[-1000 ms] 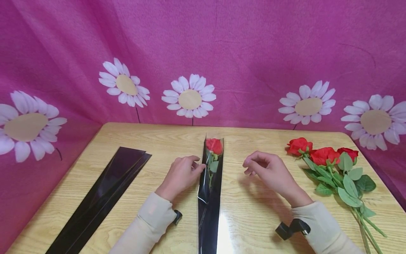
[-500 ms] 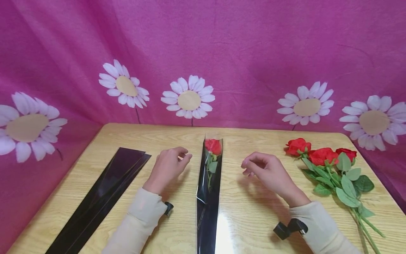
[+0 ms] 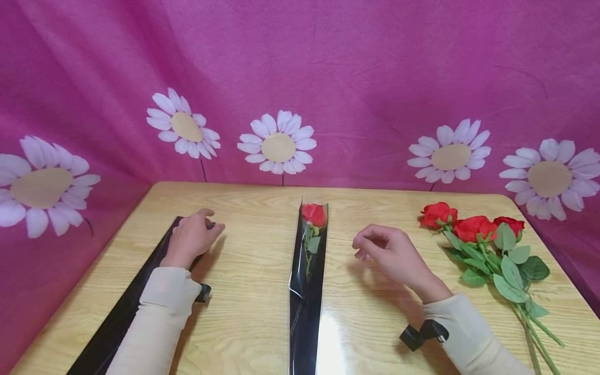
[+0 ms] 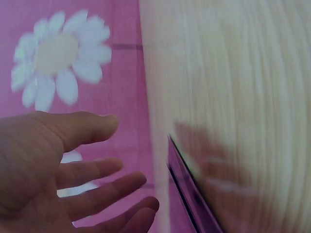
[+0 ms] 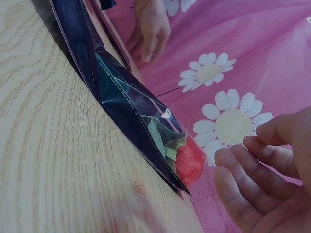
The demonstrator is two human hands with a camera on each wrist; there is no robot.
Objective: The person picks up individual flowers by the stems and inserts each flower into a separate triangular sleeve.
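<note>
My left hand [image 3: 191, 239] hovers over the upper end of the black flower sleeves [image 3: 136, 304] lying slantwise at the left. Its fingers are spread and loosely bent, with nothing in them; in the left wrist view the tip of the sleeves [image 4: 187, 194] shows beside the fingers. A red rose [image 3: 314, 214] lies in a black sleeve with a clear front [image 3: 307, 323] at the middle of the table. To the right of it my right hand [image 3: 389, 252] is held above the wood, fingers loosely curled and holding nothing. The right wrist view shows the rose's bloom [image 5: 190, 162] at the sleeve's end.
Several red roses [image 3: 475, 229] with green leaves and long stems lie at the right of the wooden table [image 3: 248, 312]. A magenta cloth [image 3: 356, 78] printed with white daisies hangs behind the table and along its sides.
My left hand has left the edge of the sleeved rose and moved left to above the black sleeves. The right hand has stayed nearly in place.
</note>
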